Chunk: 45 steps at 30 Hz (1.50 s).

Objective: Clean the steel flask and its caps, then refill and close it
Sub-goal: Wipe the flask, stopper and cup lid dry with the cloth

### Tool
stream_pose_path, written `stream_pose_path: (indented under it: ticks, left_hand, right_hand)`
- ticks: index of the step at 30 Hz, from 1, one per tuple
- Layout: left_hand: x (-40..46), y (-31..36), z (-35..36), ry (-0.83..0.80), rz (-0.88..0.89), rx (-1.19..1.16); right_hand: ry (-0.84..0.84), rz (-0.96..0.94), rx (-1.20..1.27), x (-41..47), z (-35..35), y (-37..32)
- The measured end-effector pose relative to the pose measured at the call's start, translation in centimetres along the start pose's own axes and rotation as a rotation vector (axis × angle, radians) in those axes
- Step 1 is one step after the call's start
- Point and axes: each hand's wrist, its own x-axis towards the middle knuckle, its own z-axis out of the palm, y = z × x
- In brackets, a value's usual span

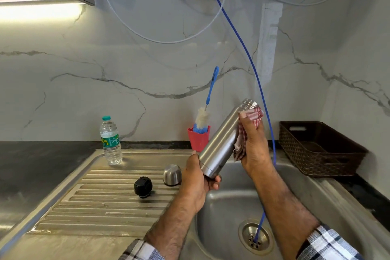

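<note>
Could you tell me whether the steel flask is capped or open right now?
Open: the steel flask shows bare neck threads, while the black stopper and steel cap sit on the drainboard.

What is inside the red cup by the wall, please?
A bottle brush stands in the red cup, bristles down, blue handle up. The cup's wall hides its bottom.

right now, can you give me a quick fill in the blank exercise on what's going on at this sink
1. The left hand grips the steel flask at its ____ end.
2. The right hand presses a red checked ____ against the flask.
3. The black inner cap and the steel outer cap both rest on the ribbed ____ of the sink.
4. The bottle brush stands in a ____ cup.

Missing words: bottom; cloth; drainboard; red
</note>
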Motion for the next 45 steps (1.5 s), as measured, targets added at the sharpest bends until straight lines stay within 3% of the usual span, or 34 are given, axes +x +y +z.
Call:
stream_pose_path:
  ticks: [8,12,16,19,21,24,28,33,36,38,41,45]
  left_hand:
    - [-0.3,-0.9,0.8,-0.064,0.022,0.003]
    - [0.3,-0.5,-1.0,-0.126,0.090,0.278]
    - [1.8,1.6,-2.8,0.059,0.443,0.495]
    - [2.5,3.6,-3.9,0.051,0.645,0.524]
    - [2.5,4.3,-3.6,-0.038,0.678,0.630]
    - [2.6,4.8,-2.2,-0.164,0.644,0.977]
    - [3.5,5.4,-1.4,-0.123,0.597,1.211]
    - [3.6,5.8,0.4,0.076,0.496,1.216]
    - [4.1,7.4,-0.1,0.242,0.345,0.933]
    - [3.9,8.7,-0.5,0.295,0.242,0.750]
    - [3.0,9.4,-0.5,0.271,0.127,0.665]
    - [2.1,8.2,-0.6,0.193,0.157,0.673]
  right_hand:
    - [-0.045,0.034,-0.045,-2.2,-0.1,2.2]
    - [-0.066,0.071,-0.062,-1.4,-0.7,0.9]
    - [-0.280,0.185,-0.184,-0.6,-4.0,-0.2]
    - [-0.529,0.282,-0.391,-1.3,-6.2,0.5]
    - [-0.628,0.321,-0.477,-1.8,-7.0,1.0]
    - [-0.765,0.350,-0.553,-2.1,-7.1,0.6]
    - [-0.823,0.349,-0.704,-1.3,-5.9,-1.1]
    - [-0.772,0.045,-1.262,-1.5,-0.6,-3.2]
    - [-0.602,-0.432,-1.683,-3.9,1.4,-2.2]
    - [-0.537,-0.669,-1.761,-5.9,1.4,-1.2]
    - [-0.461,-0.920,-1.761,-6.3,0.0,0.1]
    - [-0.456,-0.926,-1.773,-4.7,-0.5,0.2]
